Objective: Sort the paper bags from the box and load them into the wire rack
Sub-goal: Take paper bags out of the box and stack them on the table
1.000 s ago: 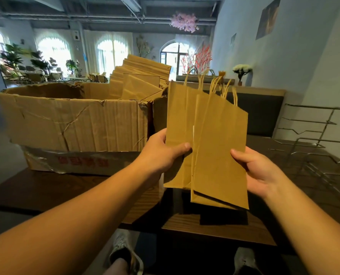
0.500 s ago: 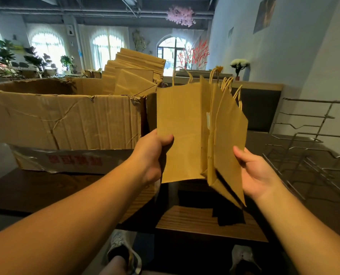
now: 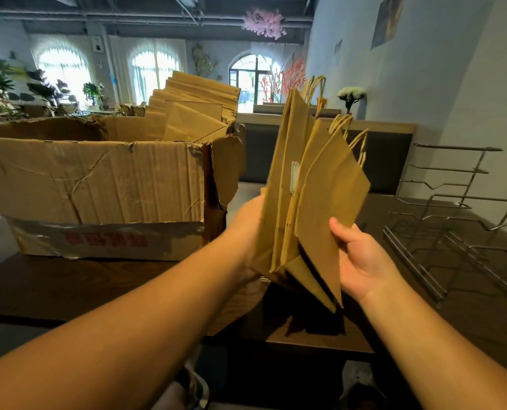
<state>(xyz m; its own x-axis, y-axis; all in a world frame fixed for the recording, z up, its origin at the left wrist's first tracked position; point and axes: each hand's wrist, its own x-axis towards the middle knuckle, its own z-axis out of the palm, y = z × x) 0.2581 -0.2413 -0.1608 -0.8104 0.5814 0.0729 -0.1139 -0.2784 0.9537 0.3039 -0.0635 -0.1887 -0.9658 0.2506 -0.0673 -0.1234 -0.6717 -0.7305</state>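
Note:
A bundle of flat brown paper bags (image 3: 314, 202) with twisted handles stands upright above the dark table, edge-on to me. My left hand (image 3: 248, 229) grips the bundle's left side from behind. My right hand (image 3: 361, 258) holds the rightmost bag, thumb on its face and fingers behind it. A torn cardboard box (image 3: 98, 184) at the left holds several more brown bags (image 3: 193, 110) standing on end. The wire rack (image 3: 453, 226) stands on the table at the right, with nothing in it.
The dark wooden table (image 3: 68, 285) carries the box and rack. A dark bench back with a wooden ledge (image 3: 388, 161) runs behind. A white wall is at the right. My shoes show below the table's front edge.
The bundle has turned from facing me to nearly edge-on and shifted right toward the rack. My left hand has slid behind the bags; the bags now fan apart at the bottom.

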